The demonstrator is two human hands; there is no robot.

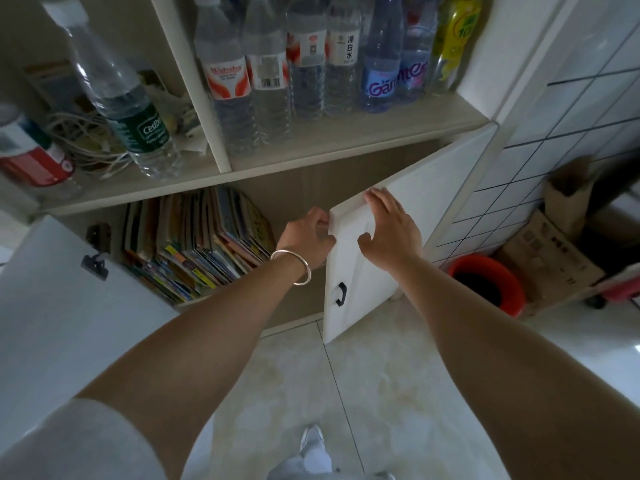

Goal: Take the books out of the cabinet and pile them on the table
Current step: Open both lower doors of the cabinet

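A row of thin colourful books (pixel 197 240) leans inside the lower cabinet compartment, on its left side. The right cabinet door (pixel 426 216) stands partly open, white with a black handle low down. My left hand (pixel 306 237), with a silver bangle on the wrist, grips the door's top corner edge from the inner side. My right hand (pixel 391 230) lies over the door's outer face near that same corner, thumb curled at the panel. The left cabinet door (pixel 52 292) is swung wide open. Neither hand touches the books.
Several plastic water bottles (pixel 311 64) stand on the shelf above, with cables and more bottles to the left. A red bucket (pixel 488 284) and cardboard boxes (pixel 550 251) sit on the floor at right by the tiled wall. Pale floor tiles (pixel 346 393) lie below.
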